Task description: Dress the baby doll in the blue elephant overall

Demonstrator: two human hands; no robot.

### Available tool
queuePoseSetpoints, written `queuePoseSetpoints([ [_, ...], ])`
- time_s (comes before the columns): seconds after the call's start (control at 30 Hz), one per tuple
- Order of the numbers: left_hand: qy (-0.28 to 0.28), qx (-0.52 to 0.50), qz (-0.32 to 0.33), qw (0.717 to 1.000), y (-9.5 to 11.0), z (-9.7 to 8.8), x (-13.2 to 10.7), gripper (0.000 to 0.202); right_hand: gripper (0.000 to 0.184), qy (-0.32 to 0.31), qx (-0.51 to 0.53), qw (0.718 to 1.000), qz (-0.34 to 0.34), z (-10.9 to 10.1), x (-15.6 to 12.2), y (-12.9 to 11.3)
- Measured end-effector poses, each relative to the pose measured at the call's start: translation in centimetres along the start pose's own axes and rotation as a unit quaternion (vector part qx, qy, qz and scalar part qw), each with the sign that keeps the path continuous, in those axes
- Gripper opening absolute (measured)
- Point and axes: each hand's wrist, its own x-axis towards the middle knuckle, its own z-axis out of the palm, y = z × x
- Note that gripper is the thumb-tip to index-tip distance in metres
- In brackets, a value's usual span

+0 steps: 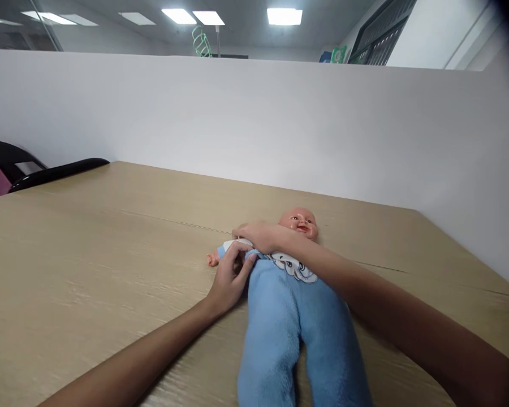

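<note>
A baby doll (297, 219) lies on its back on the table with its head away from me. It wears blue fleece overalls (275, 316) with a white cartoon face on the chest, over a white top with a blue cuff. My left hand (231, 274) is closed at the doll's side, thumb and fingers pinching the upper edge of the overalls. Across the doll's chest reaches my right arm. My right hand (258, 234) curls its fingers over the shoulder by the white sleeve; its fingertips are partly hidden. One small doll hand (212, 259) sticks out beyond my left hand.
The wooden table (89, 271) has thin seams across its top. A white partition (220, 118) rises along its far edge and right side. A black chair (59, 174) stands at the left edge, with something pink beside it.
</note>
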Motion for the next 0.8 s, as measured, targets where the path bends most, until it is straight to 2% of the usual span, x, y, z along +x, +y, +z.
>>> queuePoseSetpoints([
  [0.1,0.019,0.020,0.013,1.000,-0.1,0.1,-0.1,0.019,0.015,0.086,0.024,0.995,0.036,-0.2,-1.7,0.1],
  [0.2,0.042,0.060,0.051,0.996,-0.3,0.0,-0.4,0.015,0.026,0.147,0.079,0.985,0.050,-0.4,-3.7,0.9],
  [0.27,0.062,0.095,0.109,0.988,-0.5,-0.1,-0.7,0.009,0.039,0.154,0.121,0.980,0.038,-0.3,-4.8,1.5],
  [0.33,0.079,0.120,0.170,0.975,-0.8,-0.2,-1.0,0.013,0.046,0.150,0.154,0.976,0.024,-0.1,-5.3,2.0],
  [0.4,0.080,0.116,0.220,0.965,-1.0,-0.1,-1.2,0.022,0.046,0.147,0.173,0.974,0.016,0.3,-5.4,2.2],
  [0.47,0.084,0.067,0.236,0.966,-1.3,0.2,-1.1,0.022,0.045,0.152,0.179,0.972,0.016,0.6,-5.2,2.2],
  [0.53,0.108,-0.009,0.192,0.975,-1.4,0.5,-0.9,0.015,0.042,0.160,0.177,0.971,0.017,0.9,-5.0,2.0],
  [0.63,0.132,-0.111,0.042,0.984,-1.0,0.7,-0.4,0.018,0.031,0.156,0.172,0.973,0.010,0.8,-4.9,1.4],
  [0.7,0.132,-0.156,-0.044,0.978,-0.7,0.7,-0.1,0.026,0.029,0.151,0.169,0.974,0.004,0.6,-5.2,0.8],
  [0.8,0.126,-0.222,-0.119,0.959,-0.8,0.5,0.3,0.033,0.027,0.166,0.173,0.970,0.044,0.1,-6.2,-0.4],
])
